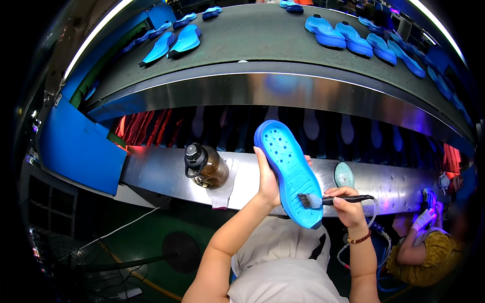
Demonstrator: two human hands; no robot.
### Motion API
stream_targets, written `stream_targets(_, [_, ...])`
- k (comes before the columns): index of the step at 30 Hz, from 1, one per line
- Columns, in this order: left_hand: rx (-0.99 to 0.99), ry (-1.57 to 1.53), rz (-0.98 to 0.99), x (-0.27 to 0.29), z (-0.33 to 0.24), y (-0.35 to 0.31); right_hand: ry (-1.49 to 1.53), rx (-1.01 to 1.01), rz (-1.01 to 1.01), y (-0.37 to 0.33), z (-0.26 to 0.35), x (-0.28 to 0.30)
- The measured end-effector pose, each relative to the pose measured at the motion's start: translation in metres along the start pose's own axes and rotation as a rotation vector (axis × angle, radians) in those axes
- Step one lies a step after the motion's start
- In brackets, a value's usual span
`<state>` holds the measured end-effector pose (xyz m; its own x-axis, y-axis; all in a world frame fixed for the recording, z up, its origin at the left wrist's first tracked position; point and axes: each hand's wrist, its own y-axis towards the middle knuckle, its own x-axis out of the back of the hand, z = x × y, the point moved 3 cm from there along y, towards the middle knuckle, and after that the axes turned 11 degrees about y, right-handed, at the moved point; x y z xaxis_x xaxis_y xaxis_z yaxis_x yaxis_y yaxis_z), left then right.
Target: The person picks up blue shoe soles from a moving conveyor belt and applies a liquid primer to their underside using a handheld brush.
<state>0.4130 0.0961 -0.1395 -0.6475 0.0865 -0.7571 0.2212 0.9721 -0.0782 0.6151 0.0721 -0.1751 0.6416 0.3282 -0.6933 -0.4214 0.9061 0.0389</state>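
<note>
A bright blue shoe sole (290,169) is held up over the metal ledge, its perforated end tilted away from me. My left hand (268,179) grips it along its left side, with fingertips showing at its right edge. Between the fingers of my right hand (349,208) is a black-handled brush (348,199), a thin tube running from its end. The pale bristles touch or hover just over the inner surface at the sole's near end. A beaded bracelet is on my right wrist.
Several blue soles (323,33) lie on the green conveyor belt (242,38). On the metal ledge (252,174) stand a brown bottle (206,166), beside a pale cloth (225,189), and a small green dish (344,175). A gloved co-worker (429,247) sits at the right. A fan (182,251) is lower left.
</note>
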Motion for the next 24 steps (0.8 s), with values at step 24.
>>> stream_targets(24, [-0.102,0.415,0.064,0.007,0.001,-0.006,0.341,-0.053,-0.199,-0.014,-0.029,-0.022])
